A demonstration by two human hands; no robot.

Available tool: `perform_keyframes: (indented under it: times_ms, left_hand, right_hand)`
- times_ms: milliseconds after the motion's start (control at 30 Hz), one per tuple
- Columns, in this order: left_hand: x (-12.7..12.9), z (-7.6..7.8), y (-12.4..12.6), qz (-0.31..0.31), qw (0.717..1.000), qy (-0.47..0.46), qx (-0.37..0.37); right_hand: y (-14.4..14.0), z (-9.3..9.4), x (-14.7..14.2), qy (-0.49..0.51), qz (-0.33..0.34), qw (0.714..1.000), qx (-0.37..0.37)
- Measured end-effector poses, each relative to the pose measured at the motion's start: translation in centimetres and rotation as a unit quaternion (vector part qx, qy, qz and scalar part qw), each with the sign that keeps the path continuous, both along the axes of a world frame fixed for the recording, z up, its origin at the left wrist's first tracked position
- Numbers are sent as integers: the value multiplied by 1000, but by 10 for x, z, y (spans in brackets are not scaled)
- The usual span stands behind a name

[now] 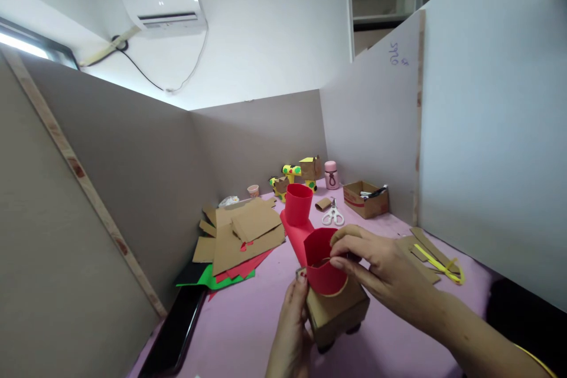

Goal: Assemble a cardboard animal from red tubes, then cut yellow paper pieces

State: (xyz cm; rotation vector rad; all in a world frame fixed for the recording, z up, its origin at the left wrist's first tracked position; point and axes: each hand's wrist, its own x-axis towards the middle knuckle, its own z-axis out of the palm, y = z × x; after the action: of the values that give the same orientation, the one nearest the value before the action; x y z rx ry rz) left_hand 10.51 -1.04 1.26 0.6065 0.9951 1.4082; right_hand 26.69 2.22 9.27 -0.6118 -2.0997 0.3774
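Note:
A small cardboard box [339,310] with dark round pieces under it is held near the table's front. My left hand [292,322] is closed on its left side, thumb up at the top corner. An open red cylinder [325,277] stands on the box. My right hand [376,263] is at its right side, thumb and fingers closed over the rim; the hand hides part of that wall. Just behind, a second red cylinder [298,204] stands upright beside a longer red piece [297,235] lying on the table.
Cardboard sheets [248,230] lie left, over red and green sheets [217,276]. A dark phone-like slab [175,333] is front left. White scissors [333,215], a pink bottle [331,176] and an open box [367,204] stand back right. Yellow strips [438,263] lie right. Partitions [261,142] surround the table.

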Motion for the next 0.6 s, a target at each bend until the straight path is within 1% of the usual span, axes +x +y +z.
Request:
perform_keyframes:
  times_ms: [133,233,300,367,400,467,500,567,600]
  left_hand:
    - [0,1,-1,3,999,3,-34]
    - [2,3,-2,-2,999,0,-37]
    - [1,3,-2,-3,999,-2,-43]
    - [-2,1,-2,10,998,-2,-62]
    - [-4,0,-1,22,997,-2,-75]
    - [-10,-4,0,47,994,-9,-97]
    - [-12,-5,1,57,993,-14,-106]
    - [-17,-9,2,70,990,-22,-119]
    - [-19,-11,3,76,989,-19,-123]
  right_hand:
    - [4,-9,1,17,2,1000,17]
    - [4,-15,1,41,-12,999,20]
    - [4,-19,3,76,-34,996,7]
    - [7,-28,12,116,-78,990,-2]
    - [9,-36,20,131,-111,985,-6]
    - [17,-58,42,127,-191,973,-26]
    - [22,-73,57,106,-239,963,-61]
    - [30,-106,87,29,-315,939,-132]
    - [32,-122,101,-20,-346,927,-143]
